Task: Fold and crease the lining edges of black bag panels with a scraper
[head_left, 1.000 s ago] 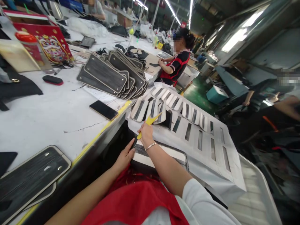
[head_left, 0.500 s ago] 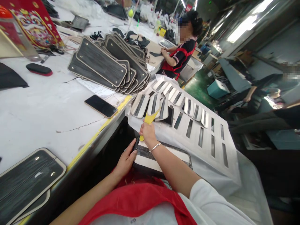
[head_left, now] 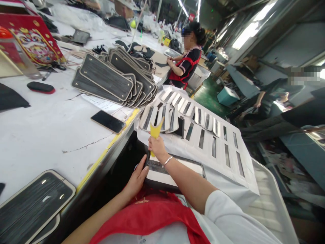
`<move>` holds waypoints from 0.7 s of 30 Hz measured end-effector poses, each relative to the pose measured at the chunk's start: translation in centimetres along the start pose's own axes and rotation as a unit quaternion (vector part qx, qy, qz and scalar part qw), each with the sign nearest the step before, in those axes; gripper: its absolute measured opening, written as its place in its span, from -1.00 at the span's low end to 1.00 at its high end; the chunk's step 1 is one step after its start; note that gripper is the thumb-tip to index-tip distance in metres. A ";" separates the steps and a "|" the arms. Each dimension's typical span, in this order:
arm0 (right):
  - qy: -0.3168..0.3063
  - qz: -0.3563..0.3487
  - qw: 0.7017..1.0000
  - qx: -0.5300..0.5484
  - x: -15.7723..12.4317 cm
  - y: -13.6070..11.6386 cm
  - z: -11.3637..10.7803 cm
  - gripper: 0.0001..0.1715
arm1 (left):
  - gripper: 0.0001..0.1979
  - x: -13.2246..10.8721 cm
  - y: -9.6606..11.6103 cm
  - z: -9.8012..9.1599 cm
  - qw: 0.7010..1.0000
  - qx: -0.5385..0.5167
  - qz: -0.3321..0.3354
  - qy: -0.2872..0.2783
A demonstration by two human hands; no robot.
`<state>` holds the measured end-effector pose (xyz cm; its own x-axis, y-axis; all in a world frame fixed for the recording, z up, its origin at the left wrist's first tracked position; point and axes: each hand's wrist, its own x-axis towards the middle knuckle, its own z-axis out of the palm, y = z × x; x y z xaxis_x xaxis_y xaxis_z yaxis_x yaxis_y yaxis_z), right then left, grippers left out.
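My right hand is closed round a yellow tool with a forked, flared upper end, its lower tip near the panel's left end. Below it, in front of my apron, lies a flat white panel with a dark centre strip and black edging. My left hand grips that panel's left edge, thumb on top and fingers along the side. My right forearm hides part of the panel. Just beyond are several white panels with dark strips, lying on a white sheet with slots.
Left of me, a white table bears a phone, a pile of dark panels, a black-and-red case and more dark panels at its near edge. A co-worker stands at the table's far side.
The view has shifted slightly. The yellow tool in my right hand has turned more upright, and its forked end points less to the right. My left hand keeps its place on the panel's edge.
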<state>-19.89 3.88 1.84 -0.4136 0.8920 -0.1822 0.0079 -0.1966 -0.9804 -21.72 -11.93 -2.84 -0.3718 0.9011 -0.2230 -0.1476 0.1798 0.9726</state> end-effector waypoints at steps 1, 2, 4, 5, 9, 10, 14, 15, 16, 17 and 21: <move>0.008 0.016 1.000 0.026 0.2 -0.3 -0.6 -0.68 | -0.36 -0.2 -0.1 -0.3 1.000 -0.018 -0.012 -0.021; 0.020 0.025 0.998 0.050 0.4 -0.6 -1.1 -0.65 | -0.34 -0.4 -0.2 -0.5 0.999 -0.033 -0.023 -0.035; 0.045 0.044 0.993 0.096 0.9 -1.0 -1.9 -0.62 | -0.33 -0.7 -0.5 -0.7 0.998 -0.041 -0.034 -0.039; 0.055 0.054 0.991 0.114 1.1 -1.1 -2.1 -0.62 | -0.33 -0.8 -0.7 -0.7 0.998 -0.033 -0.034 -0.031; 0.062 0.104 0.980 0.158 1.9 -0.8 -1.5 -0.68 | -0.33 -0.7 -0.9 -0.8 1.000 0.015 -0.006 -0.009; 0.061 0.114 0.978 0.166 2.1 -0.7 -1.2 -0.69 | -0.34 -0.5 -0.7 -0.9 1.000 0.017 -0.002 -0.009; 0.053 0.146 0.970 0.184 2.6 -0.4 -0.8 -0.71 | -0.45 1.5 0.5 -1.4 1.000 -0.001 -0.014 0.015; 0.050 0.152 0.969 0.187 2.6 -0.4 -0.9 -0.72 | -0.46 2.3 0.8 -1.5 1.000 -0.007 -0.014 0.022; 0.047 0.158 0.968 0.189 2.7 -0.4 -0.9 -0.73 | -0.47 3.3 1.1 -1.4 0.999 -0.017 -0.012 0.025; 0.044 0.162 0.967 0.191 2.7 -0.4 -1.0 -0.74 | -0.48 4.3 1.4 -1.3 0.999 -0.032 -0.009 0.024; 0.043 0.170 0.966 0.191 2.6 -0.3 -0.9 -0.77 | -0.54 7.5 1.6 -0.5 0.992 -0.121 -0.030 -0.005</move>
<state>-20.14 6.67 1.63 -0.3689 0.7764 -0.5110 -0.2131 -0.6058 -0.7665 -25.14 -5.10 -2.98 -0.3475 0.8957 -0.2774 -0.3842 0.1339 0.9135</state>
